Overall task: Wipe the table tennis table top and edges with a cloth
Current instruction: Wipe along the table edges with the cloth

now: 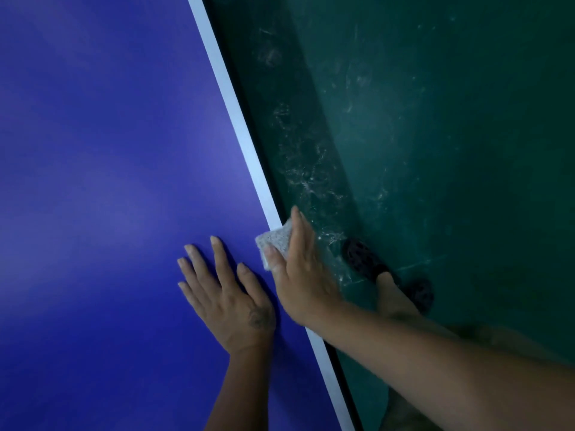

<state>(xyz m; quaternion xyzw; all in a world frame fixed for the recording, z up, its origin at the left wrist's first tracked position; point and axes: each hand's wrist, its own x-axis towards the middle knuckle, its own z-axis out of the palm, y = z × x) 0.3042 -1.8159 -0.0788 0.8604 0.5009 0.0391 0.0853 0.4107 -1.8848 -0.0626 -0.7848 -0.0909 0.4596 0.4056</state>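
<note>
Two bare hands lie at the side of a smooth blue table tennis surface (93, 181), which fills the head view from 12 o'clock round through 9 o'clock to 6 o'clock. A narrow white edge stripe (231, 113) runs straight along its border, from 12 o'clock at the top down to about 5 o'clock at the bottom, with a thin dark rim just outside it.

The left hand (228, 293) rests palm down on the blue top, just below the middle of the view toward 6 o'clock. Its fingers are straight and spread, pointing toward 11 o'clock, so its grip is released and holds nothing. Just beside it, toward 3 o'clock, the right hand (300, 272) sits across the white stripe. Its grip is grasping a small pale grey fuzzy cloth (273, 242), with the thumb pressed on the cloth's upper face and the fingers reaching past it over the border; how far they wrap beneath cannot be told. The cloth lies on the stripe, touching it, with one corner over the blue top.

Beyond the border, from 1 o'clock to 5 o'clock, lies a dark green floor (451, 135) marked with pale scuffs. On it, near the right hand at 4 o'clock, a dark perforated shoe (362, 256) shows, with part of a second one past a bare leg.
</note>
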